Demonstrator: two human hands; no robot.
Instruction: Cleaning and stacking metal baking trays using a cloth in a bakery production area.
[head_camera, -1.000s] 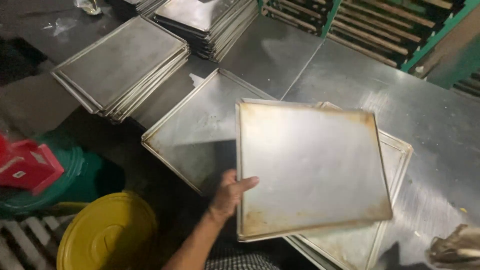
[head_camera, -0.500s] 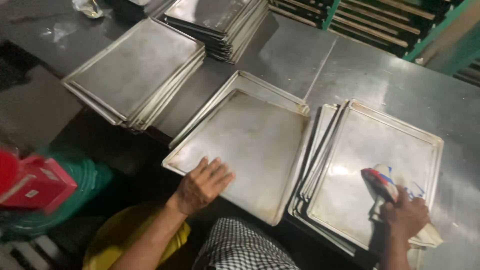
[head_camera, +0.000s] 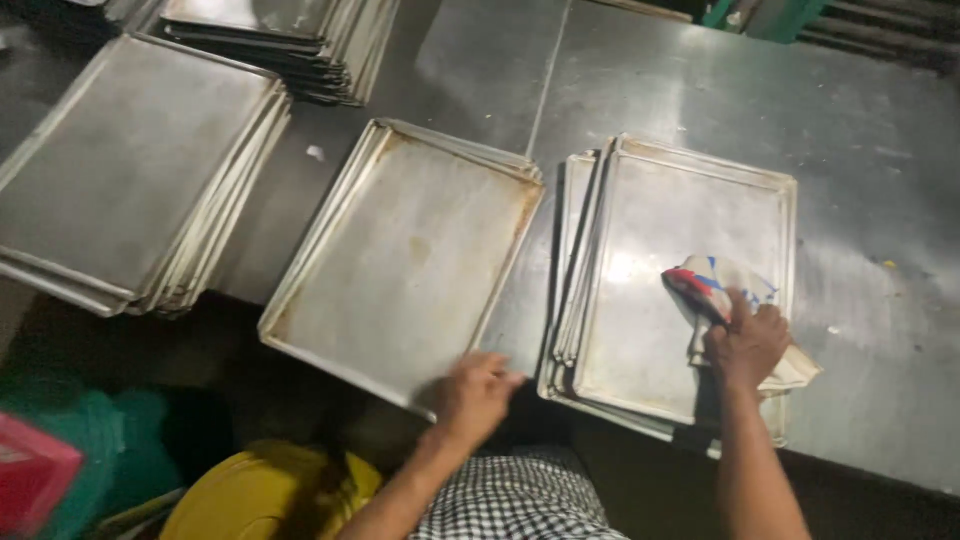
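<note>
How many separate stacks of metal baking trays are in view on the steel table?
4. One stack at far left, one at the top edge, one by the left hand, one under the right hand and cloth. More may lie off-frame.

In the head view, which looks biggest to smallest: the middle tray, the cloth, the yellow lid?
1. Middle tray, clearly largest.
2. Yellow lid, partly hidden, so unsure.
3. Cloth under the right hand; looks much like the lid.
</note>
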